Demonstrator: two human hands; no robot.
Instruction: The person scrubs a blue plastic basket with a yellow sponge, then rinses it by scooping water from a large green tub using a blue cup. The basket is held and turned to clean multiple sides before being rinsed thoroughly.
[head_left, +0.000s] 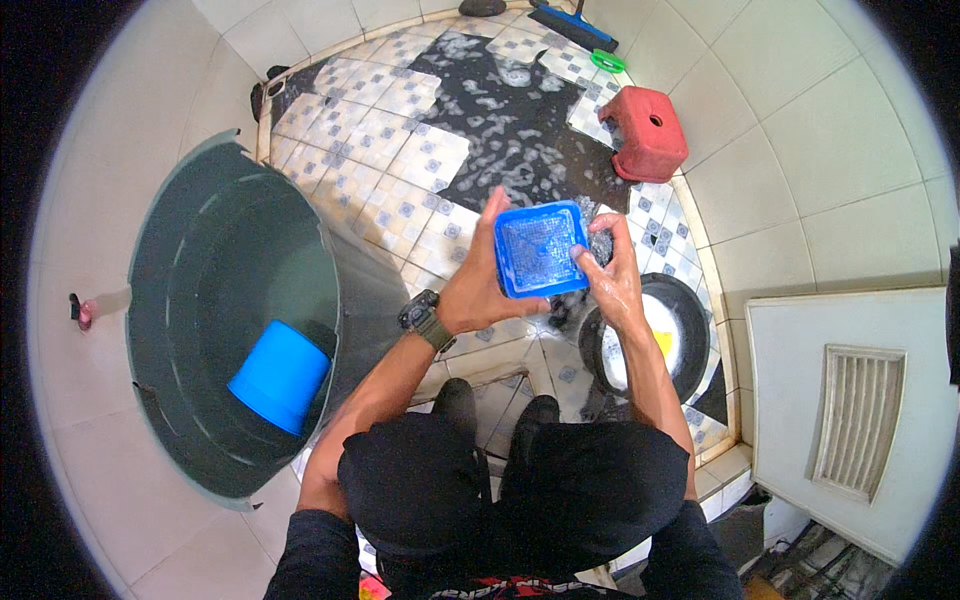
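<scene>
A square blue plastic container (541, 249) is held up before me, its wet inside facing up with whitish suds on a textured bottom. My left hand (480, 274) spans its left side, fingers spread upward and thumb along the lower edge. With the thumb over the right rim, my right hand (613, 281) grips the container. Suds wet that hand. A grey, frothy scrubbing mesh (600, 246) shows behind the right fingers; how it is held is hidden. Under my right forearm sits a black basin (699, 334) of white foam, with a yellow piece (663, 343) in it.
A large dark-green tub (232, 202) of water stands at left, with a blue dipper (281, 379) inside. Soapy water covers the broken-tiled floor (517, 127). A red plastic stool (651, 135), a green brush (607, 61) and a blue floor squeegee (574, 26) are along the right wall.
</scene>
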